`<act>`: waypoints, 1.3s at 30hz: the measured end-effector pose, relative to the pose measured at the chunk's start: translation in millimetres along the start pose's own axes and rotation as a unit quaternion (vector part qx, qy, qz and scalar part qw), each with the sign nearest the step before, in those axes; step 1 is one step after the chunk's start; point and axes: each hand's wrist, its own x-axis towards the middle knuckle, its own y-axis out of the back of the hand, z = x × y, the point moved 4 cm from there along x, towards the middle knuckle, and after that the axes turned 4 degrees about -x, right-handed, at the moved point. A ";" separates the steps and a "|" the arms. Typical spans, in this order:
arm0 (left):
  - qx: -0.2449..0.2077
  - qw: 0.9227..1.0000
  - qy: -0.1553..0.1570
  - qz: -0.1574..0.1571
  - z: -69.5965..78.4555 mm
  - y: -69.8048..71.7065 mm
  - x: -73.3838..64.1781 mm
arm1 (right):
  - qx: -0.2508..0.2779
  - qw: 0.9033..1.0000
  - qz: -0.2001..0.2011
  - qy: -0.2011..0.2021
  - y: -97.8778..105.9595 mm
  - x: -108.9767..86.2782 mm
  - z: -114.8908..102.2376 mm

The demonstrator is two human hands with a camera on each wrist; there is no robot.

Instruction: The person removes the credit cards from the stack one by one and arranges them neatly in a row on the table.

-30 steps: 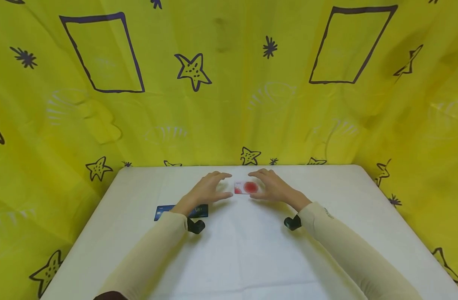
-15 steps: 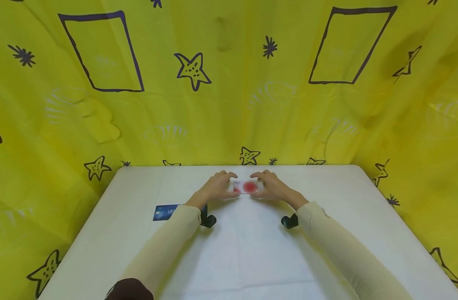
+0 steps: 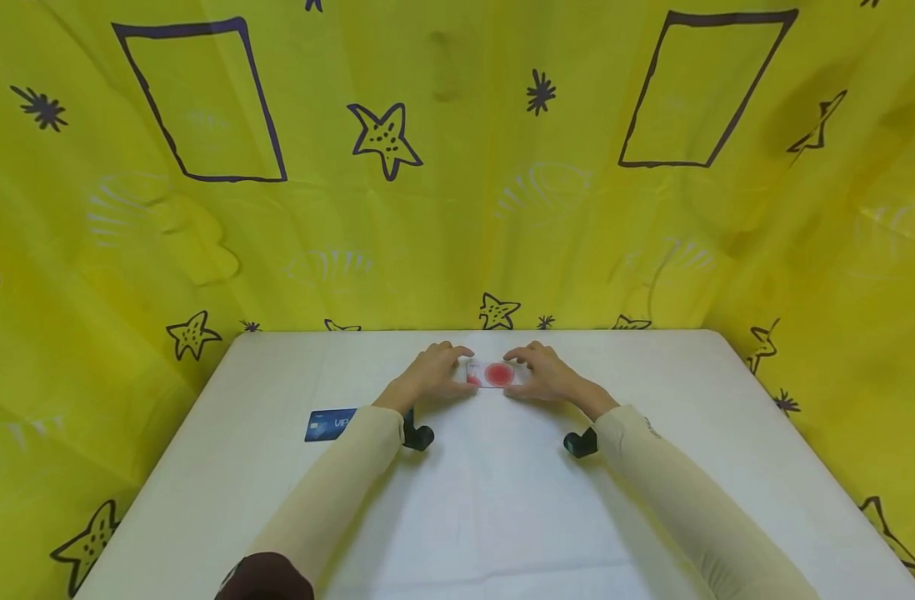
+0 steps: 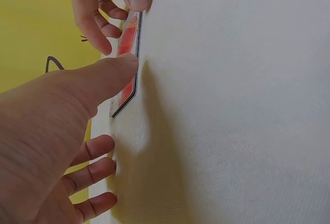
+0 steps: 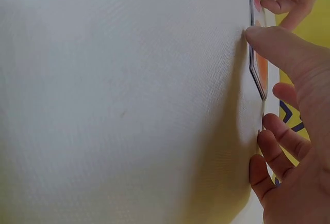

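Note:
A small stack of white cards with a large red circle on top lies at the back middle of the table. Layered dark edges show on the stack in the left wrist view. My left hand holds its left end, thumb on the near edge and index finger at the far edge. At the other end my right hand grips it the same way, its thumb lying over the near edge in the right wrist view. The remaining fingers of both hands curve loosely beside the stack.
A blue card with "VIP" lettering lies to the left, partly under my left sleeve in the head view. A white table carries everything, with a yellow patterned curtain along its back and sides.
My left hand has moved right, from just beside the cards onto their left end. The left sleeve now shows the blue card's lettered left part. My right hand stays about where it was.

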 end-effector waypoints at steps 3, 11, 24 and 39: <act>-0.001 1.000 0.000 -0.005 -0.2 -0.5 0.6 | 0.004 1.000 -0.001 0.000 -1.2 0.3 1.5; 0.007 1.000 0.008 -0.014 -0.6 -1.5 1.3 | 0.015 1.000 -0.008 -0.011 -3.0 0.6 4.5; 0.020 1.000 0.006 -0.013 0.5 -3.2 4.1 | 0.024 1.000 -0.008 -0.017 -2.4 -0.5 8.1; 0.020 1.000 0.008 -0.006 -2.5 -4.7 5.7 | 0.026 1.000 -0.003 -0.012 -3.5 2.8 9.8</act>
